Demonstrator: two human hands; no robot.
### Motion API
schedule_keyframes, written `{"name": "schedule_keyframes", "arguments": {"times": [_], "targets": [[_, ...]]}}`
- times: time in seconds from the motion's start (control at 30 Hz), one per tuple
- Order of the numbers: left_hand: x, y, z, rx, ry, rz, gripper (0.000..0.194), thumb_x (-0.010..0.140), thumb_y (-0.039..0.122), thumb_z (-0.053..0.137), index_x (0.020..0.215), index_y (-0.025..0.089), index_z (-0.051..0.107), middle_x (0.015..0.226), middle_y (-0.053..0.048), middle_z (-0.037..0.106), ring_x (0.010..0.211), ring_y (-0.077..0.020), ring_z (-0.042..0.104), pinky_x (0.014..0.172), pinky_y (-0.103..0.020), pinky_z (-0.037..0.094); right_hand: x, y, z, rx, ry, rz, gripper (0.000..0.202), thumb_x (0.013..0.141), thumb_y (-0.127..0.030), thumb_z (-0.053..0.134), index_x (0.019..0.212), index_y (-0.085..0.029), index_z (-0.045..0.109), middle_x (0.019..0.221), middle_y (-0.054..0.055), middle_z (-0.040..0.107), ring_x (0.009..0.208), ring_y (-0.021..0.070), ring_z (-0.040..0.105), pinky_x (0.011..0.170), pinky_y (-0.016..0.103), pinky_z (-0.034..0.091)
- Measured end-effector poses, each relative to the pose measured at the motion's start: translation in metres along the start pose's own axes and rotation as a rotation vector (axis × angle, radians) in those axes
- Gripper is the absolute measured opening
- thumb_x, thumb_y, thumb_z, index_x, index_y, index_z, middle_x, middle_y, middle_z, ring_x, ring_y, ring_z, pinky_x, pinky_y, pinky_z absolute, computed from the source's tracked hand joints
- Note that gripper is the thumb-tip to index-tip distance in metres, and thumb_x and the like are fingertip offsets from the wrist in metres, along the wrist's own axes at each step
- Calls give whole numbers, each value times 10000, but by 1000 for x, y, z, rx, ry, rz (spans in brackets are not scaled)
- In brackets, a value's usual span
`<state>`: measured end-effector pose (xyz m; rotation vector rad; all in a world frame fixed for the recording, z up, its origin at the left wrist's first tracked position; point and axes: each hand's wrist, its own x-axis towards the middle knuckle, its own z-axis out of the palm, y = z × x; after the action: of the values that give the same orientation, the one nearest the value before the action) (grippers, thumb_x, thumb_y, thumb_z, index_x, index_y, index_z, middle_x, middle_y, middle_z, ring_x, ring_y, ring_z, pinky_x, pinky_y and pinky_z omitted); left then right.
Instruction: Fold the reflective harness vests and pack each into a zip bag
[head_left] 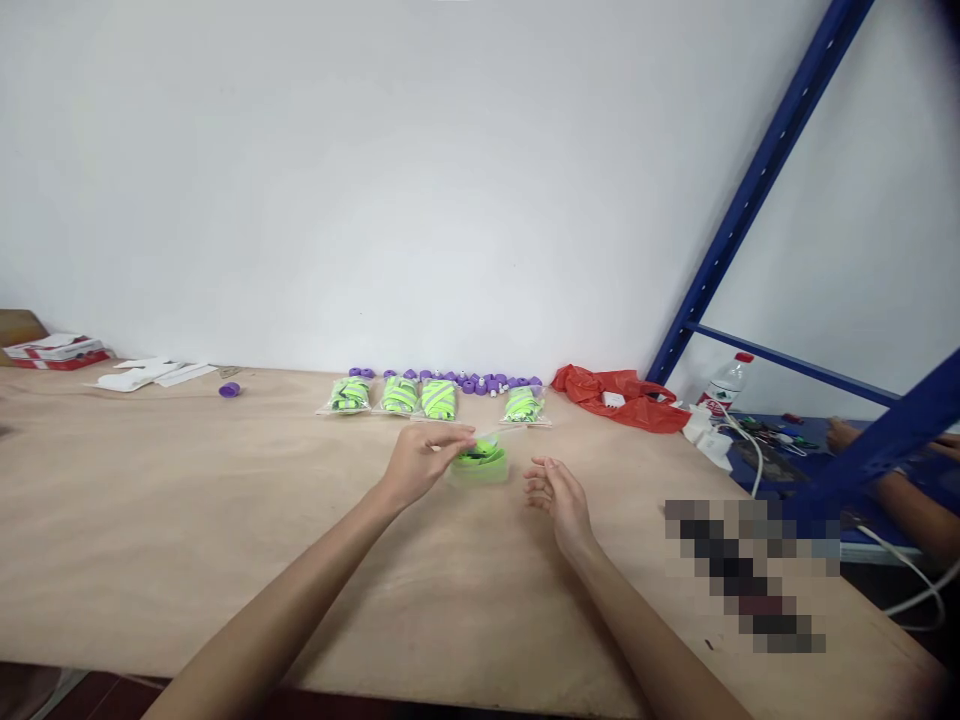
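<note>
A clear plastic bag with a bright green band inside is in front of me, a little above the middle of the table. My left hand pinches the bag's upper left side between thumb and fingers. To the right of the bag, my right hand is apart from it, with loosely curled fingers and nothing held. Behind the bag lie several clear bags of folded green and silver reflective strips, among them one at the left and one at the right.
Several purple caps line the wall. A red plastic bag lies at the back right, near a bottle and a blue metal frame. Another person's arm shows beyond. White papers and a purple cup lie left.
</note>
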<state>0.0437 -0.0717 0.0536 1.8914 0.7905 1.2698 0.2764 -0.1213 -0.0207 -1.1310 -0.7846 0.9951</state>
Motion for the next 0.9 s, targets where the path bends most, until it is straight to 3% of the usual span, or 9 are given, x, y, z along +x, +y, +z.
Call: {"name": "schedule_keyframes", "arguments": {"times": [0.13,0.23,0.33,0.47,0.67,0.9], "targets": [[-32,-19,8,439,-233,361,216,954,302,583,929,218,780,1187,-93,745,1084,-225,706,961,-358,558,5,0,-4,0,43,-41,516,687,-658,741,921,-202,675,840,36,682,701,164,628,582,275,561],[-59,-42,14,704,-434,419,217,971,249,523,921,191,726,1299,-98,689,1193,-230,656,1023,-354,535,6,1,-4,-19,43,-63,490,696,-642,736,898,-199,686,819,42,687,697,173,634,577,280,556],[-62,-55,18,764,-504,412,168,956,210,514,948,182,679,1350,-100,652,1233,-235,626,1044,-351,520,3,2,-2,-59,24,-95,476,694,-640,738,855,-194,700,793,50,695,693,183,641,585,287,551],[-31,-62,25,816,-567,383,152,955,183,481,999,192,626,1335,-102,638,1214,-233,617,1011,-337,520,2,5,1,-121,-8,-139,494,664,-661,761,807,-191,708,767,60,710,702,201,647,611,301,544],[30,-86,41,891,-611,315,161,863,171,581,1019,197,552,1214,-115,618,1090,-259,609,904,-348,524,12,10,-6,-176,-1,-164,556,623,-723,756,791,-196,696,737,59,709,686,214,640,601,310,520],[74,-112,50,943,-610,307,185,901,182,606,1082,152,586,1232,-105,590,1127,-240,575,956,-379,500,18,17,-10,-212,-3,-161,580,620,-740,742,788,-188,686,714,48,685,681,205,632,605,294,502]]}}
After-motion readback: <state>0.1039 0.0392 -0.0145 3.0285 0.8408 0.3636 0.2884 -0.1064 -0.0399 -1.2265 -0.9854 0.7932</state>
